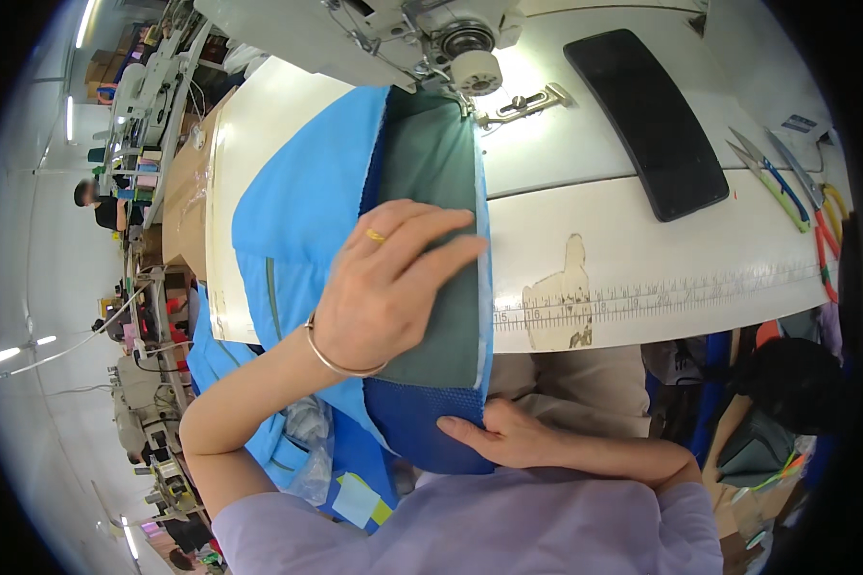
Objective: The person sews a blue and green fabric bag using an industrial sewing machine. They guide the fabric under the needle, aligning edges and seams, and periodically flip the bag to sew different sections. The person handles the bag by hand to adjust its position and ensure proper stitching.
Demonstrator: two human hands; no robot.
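Note:
My left hand [388,287], with a gold ring and bangle, lies on a green fabric panel [427,163], its fingers apart near the panel's pale right edge. Light blue fabric [297,182] spreads to the left. My right hand [494,436] grips the lower edge of the dark blue mesh fabric [412,422] at my lap, thumb on top. The sewing machine's needle and foot area [465,105] is at the far end of the green panel, with a metal guide [532,105] beside it on the white table [642,268].
A black phone-like slab [647,125] and scissors [820,230] lie on the right of the table, which has a printed ruler along its front. A black item [786,383] sits below right. Other machines [134,402] and a seated person [105,206] are at the left.

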